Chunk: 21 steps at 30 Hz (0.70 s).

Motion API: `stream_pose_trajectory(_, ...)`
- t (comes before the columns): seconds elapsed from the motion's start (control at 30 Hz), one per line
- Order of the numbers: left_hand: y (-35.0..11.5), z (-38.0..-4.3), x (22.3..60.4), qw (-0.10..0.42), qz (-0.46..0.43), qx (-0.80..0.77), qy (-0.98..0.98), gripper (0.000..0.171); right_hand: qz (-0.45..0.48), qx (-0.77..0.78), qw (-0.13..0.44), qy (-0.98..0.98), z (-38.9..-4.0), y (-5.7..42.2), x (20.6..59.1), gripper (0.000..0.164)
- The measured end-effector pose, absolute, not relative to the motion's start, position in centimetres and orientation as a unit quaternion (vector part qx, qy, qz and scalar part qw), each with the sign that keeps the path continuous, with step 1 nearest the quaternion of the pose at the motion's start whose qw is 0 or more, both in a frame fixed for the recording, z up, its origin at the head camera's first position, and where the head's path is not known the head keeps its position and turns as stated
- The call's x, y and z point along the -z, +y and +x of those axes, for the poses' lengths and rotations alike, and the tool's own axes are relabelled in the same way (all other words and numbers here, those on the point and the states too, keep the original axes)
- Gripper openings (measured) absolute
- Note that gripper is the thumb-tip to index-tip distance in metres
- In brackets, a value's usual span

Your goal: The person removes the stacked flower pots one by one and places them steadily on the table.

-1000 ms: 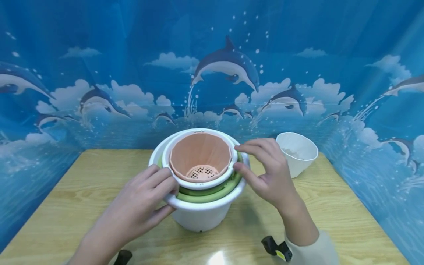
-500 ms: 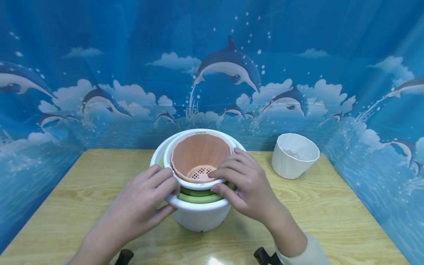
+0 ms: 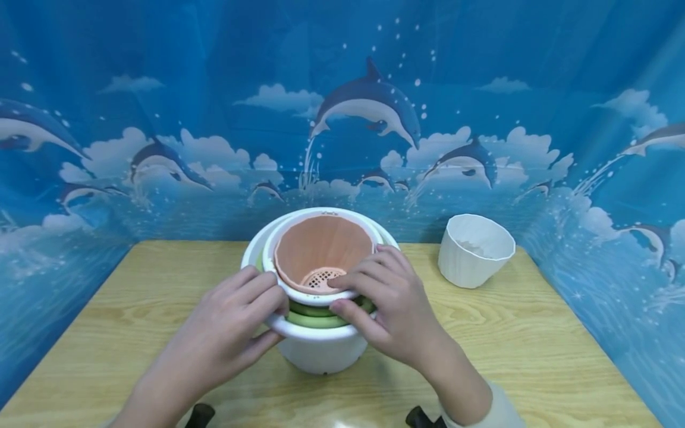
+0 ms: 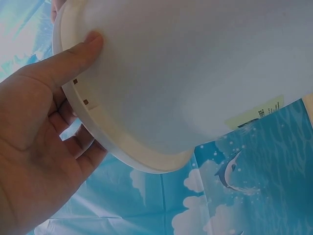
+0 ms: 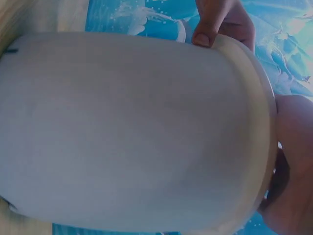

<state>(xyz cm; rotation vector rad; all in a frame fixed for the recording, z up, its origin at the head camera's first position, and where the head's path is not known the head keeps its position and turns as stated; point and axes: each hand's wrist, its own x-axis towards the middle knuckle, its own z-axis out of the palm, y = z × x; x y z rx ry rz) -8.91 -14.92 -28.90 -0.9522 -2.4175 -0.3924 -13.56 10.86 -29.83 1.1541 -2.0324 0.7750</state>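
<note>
A nested stack of flowerpots stands at the middle of the table in the head view. The large white flowerpot [image 3: 321, 353] is outermost, with green pots [image 3: 316, 321] inside it, then a smaller white flowerpot [image 3: 305, 299], and a terracotta-coloured flowerpot [image 3: 326, 241] with a perforated bottom innermost. My left hand [image 3: 235, 321] grips the large pot's rim at the front left; the left wrist view shows its thumb [image 4: 80, 56] against the outer wall. With fingers inside the terracotta-coloured pot and thumb outside, my right hand [image 3: 387, 300] pinches the two inner rims at the front right.
A separate white faceted pot [image 3: 471, 252] stands at the back right of the wooden table [image 3: 535, 351]. Behind the table hangs a blue dolphin-printed curtain [image 3: 241, 119]. Dark objects [image 3: 200, 414] show near my wrists.
My right hand has moved left and nearer along the rims, from the right side to the front right, its fingers now reaching inside the terracotta-coloured pot. The left hand stays in place.
</note>
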Motion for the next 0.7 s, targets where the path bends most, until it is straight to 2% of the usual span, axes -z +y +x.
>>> stream_pose_trajectory(0.13,-14.86,-8.93,28.89,0.253,-0.349,0.143,-0.891,0.037,0.456,-0.270,0.319,-0.786,-13.52,11.26,29.69,0.033)
stream_pose_trajectory(0.33,-14.84,-8.94,28.92,0.249,-0.345,0.142,-0.894,0.037,0.470,-0.280,0.307,-0.779,-13.62,11.32,29.95,0.027)
stream_pose_trajectory(0.7,-14.92,-8.86,28.98,0.248,-0.343,0.139,-0.895,0.038,0.468,-0.319,0.318,-0.760,-13.64,11.02,30.09,0.023)
